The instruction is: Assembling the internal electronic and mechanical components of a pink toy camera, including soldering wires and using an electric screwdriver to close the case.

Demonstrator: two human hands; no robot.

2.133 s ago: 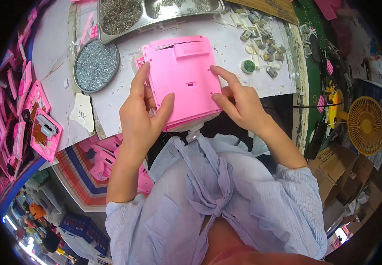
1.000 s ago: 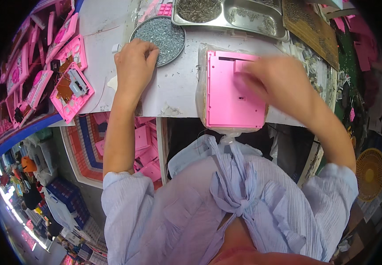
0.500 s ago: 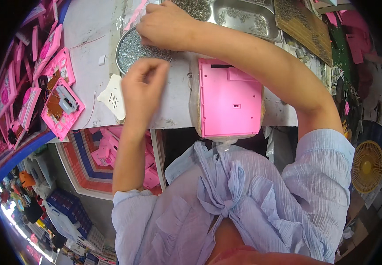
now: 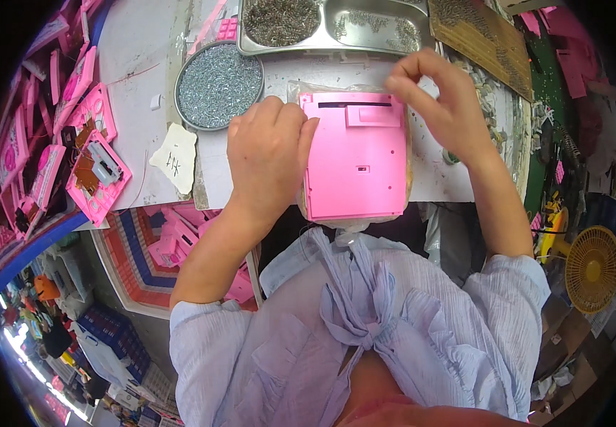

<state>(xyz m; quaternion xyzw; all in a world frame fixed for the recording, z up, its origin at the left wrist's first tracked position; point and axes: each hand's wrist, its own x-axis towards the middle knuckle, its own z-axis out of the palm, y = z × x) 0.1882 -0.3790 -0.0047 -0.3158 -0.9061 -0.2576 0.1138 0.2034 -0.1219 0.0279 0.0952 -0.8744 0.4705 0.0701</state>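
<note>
A pink plastic back cover (image 4: pixel 356 156) lies flat on a clear plastic bag at the near edge of the white table (image 4: pixel 137 78). My left hand (image 4: pixel 269 153) rests against the cover's left edge, fingers curled. My right hand (image 4: pixel 439 107) hovers over the cover's upper right corner with thumb and fingers pinched together; whatever sits between them is too small to see. A round metal dish of small screws (image 4: pixel 219 84) lies just beyond my left hand.
A divided steel tray (image 4: pixel 336 25) with more screws stands at the table's far edge. Pink housings with circuit parts (image 4: pixel 98 174) are stacked at the left. A paper scrap (image 4: pixel 174 156) lies near the dish. A yellow fan (image 4: pixel 592 269) stands at the lower right.
My right hand has come back from the screw dish to the cover's upper right corner. My left hand has moved right onto the cover's left edge.
</note>
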